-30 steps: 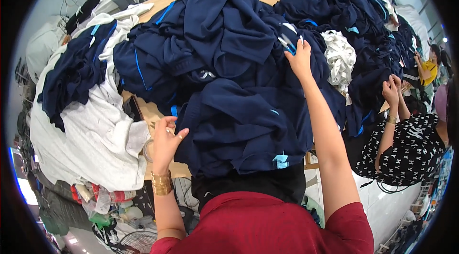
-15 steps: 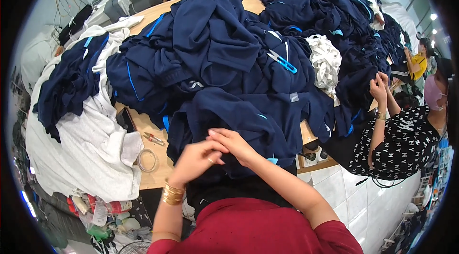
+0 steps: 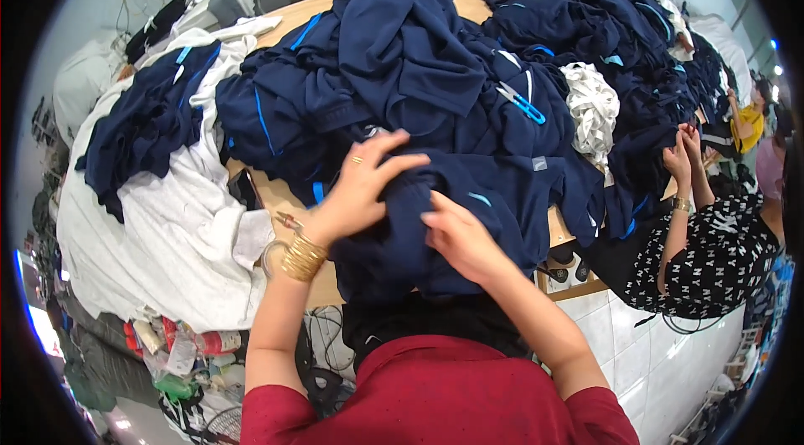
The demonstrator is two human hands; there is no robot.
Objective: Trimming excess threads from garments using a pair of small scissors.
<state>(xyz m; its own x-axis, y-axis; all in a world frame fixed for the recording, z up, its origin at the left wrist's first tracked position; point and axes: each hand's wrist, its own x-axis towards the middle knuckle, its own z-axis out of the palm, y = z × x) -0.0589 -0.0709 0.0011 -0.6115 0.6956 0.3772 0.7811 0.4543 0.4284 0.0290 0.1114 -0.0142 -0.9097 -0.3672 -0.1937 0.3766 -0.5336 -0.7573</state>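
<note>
A navy garment (image 3: 511, 223) with a small grey label and light-blue marks lies in front of me at the near side of the table. My left hand (image 3: 364, 190) hovers at its upper left part, fingers spread, with a ring and gold bangles. My right hand (image 3: 461, 236) is over the middle of the same garment; its index finger and thumb stand apart and the other fingers curl in. Nothing shows between the fingers of either hand. Behind rises a large heap of navy garments (image 3: 402, 51), with blue-handled thread snips (image 3: 526, 104) resting on its right side.
White cloth (image 3: 193, 236) drapes over the table's left side, with a navy garment (image 3: 138, 135) on it. A tape roll (image 3: 270, 259) sits by my left wrist. A white fabric bundle (image 3: 591, 110) stands right of the heap. A co-worker (image 3: 703, 252) handles navy fabric at right.
My hands, earlier together above the garment, have come apart. The left has moved up and spread its fingers; the right has shifted right. The view has turned slightly, moving the table's contents rightward.
</note>
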